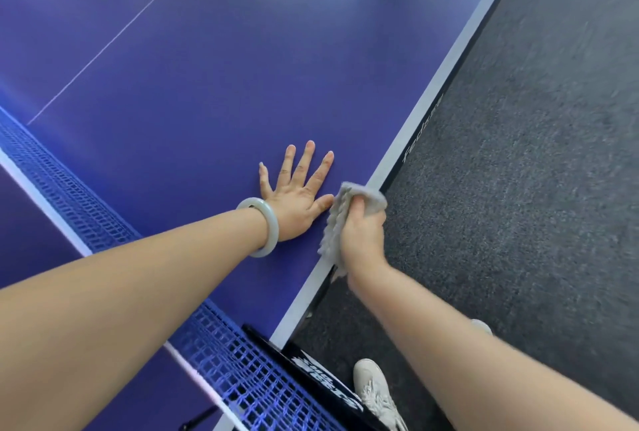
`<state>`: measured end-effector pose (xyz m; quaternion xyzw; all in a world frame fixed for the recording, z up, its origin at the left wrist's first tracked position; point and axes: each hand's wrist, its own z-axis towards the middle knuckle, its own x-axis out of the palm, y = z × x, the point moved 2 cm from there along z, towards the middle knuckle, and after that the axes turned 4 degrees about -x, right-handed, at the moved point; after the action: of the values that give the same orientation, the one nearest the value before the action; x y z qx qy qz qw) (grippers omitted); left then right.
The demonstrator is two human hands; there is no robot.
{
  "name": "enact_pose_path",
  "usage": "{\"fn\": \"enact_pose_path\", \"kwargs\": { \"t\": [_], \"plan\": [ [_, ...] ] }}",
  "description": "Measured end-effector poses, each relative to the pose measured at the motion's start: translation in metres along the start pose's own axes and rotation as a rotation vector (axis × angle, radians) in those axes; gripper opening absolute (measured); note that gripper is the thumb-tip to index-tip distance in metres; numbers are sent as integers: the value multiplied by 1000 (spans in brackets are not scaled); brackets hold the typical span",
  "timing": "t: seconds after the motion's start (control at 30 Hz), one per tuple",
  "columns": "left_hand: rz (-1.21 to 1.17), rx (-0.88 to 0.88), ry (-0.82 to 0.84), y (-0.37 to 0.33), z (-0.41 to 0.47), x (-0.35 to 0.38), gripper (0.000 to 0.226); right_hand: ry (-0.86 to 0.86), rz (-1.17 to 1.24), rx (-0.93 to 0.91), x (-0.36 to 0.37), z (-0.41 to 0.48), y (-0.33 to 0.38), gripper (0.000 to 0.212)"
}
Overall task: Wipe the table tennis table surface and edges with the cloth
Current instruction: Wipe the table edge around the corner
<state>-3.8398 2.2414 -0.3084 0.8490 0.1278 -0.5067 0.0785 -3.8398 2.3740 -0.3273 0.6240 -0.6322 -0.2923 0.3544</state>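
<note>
The blue table tennis table [207, 78] fills the left and middle of the view, and its white side edge [439, 85] runs diagonally from the top right to the bottom centre. My left hand [297, 188] lies flat on the blue top with fingers spread, a pale bangle on the wrist. Right beside it, my right hand [363, 226] grips a grey cloth [337, 220] wrapped over the white side edge. Part of the cloth hangs below my right hand.
The blue net [86, 209] crosses the table at the lower left, ending at a black net post clamp [321, 378] near the bottom. Dark grey carpet [536, 154] covers the floor to the right. My white shoe [377, 392] stands beside the clamp.
</note>
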Motion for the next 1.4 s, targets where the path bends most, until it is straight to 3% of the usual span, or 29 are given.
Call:
{"fn": "enact_pose_path", "kwargs": {
  "t": [0.03, 0.1, 0.23, 0.33, 0.43, 0.53, 0.63, 0.7, 0.77, 0.83, 0.93, 1.03, 1.17, 1.3, 1.4],
  "plan": [
    [-6, 0, -1, 1, 1, 1, 64, 19, 76, -49, -4, 14, 16, 28],
    [-13, 4, -9, 1, 2, 3, 64, 6, 108, -84, -8, 41, 41, 32],
    [2, 0, -28, 1, 3, 5, 63, -98, 93, 64, 8, 17, 16, 39],
    [-1, 3, -29, -1, 2, 4, 63, 41, -27, 282, 16, -69, -39, 57],
    [-14, -1, -31, -2, 2, 4, 63, 176, 87, 353, 11, -67, -32, 18],
    [-1, -1, -28, -1, 2, 4, 63, 127, 313, 342, -1, -34, 8, 29],
    [-7, 0, -36, -1, 3, 5, 63, 145, 227, 275, 0, -33, 7, 13],
    [-24, 0, -30, -1, 2, 5, 63, 112, 293, 448, 10, -61, -20, 11],
    [-35, 1, -27, -1, 2, 5, 63, 180, 280, 562, 14, -90, -39, 7],
    [-29, -1, -30, -1, 2, 4, 63, 269, 319, 673, 16, -103, -43, 16],
    [-20, -3, -28, -1, 2, 4, 64, 307, 304, 749, 11, -85, -28, 34],
    [-18, -7, -17, -1, 2, 4, 64, 302, 281, 806, 3, -56, 1, 29],
    [-13, -4, -8, 0, 2, 5, 64, 295, 149, 664, -10, -1, 51, 20],
    [-26, -7, -3, -1, 1, 3, 65, 136, 352, 298, -16, 52, 94, 32],
    [-17, -4, -4, -1, -2, 2, 64, 60, 289, 97, -10, 41, 75, 6]
  ]
}}
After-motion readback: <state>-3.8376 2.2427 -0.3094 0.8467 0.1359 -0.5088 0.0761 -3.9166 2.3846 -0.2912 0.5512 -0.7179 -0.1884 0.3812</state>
